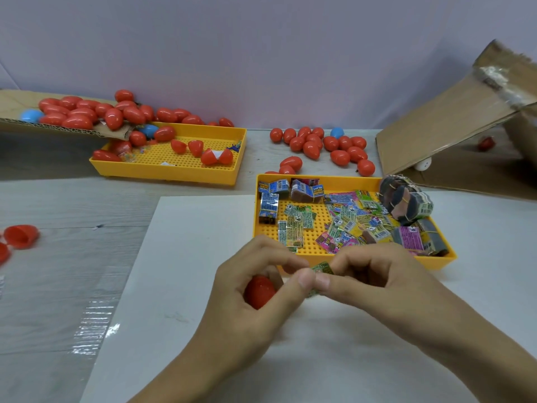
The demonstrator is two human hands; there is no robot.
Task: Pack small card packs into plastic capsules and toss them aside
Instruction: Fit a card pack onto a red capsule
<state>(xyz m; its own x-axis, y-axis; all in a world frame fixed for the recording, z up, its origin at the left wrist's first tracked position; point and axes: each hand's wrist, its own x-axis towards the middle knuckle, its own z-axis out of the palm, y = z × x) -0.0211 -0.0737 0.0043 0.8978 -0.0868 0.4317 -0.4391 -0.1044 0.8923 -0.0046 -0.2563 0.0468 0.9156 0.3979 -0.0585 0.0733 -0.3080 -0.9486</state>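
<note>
over a white sheet laid on a pale grey wood-grain tabletop, the left hand curls around a red plastic capsule half while its thumb and the right hand together pinch a small green printed card pack just right of that capsule. directly beyond the pinch sits a yellow perforated plastic tray strewn with loose card packs. farther back, closed red capsules lie against a plain lilac wall, with a second yellow tray back left and a tilted brown cardboard box to the right.
</note>
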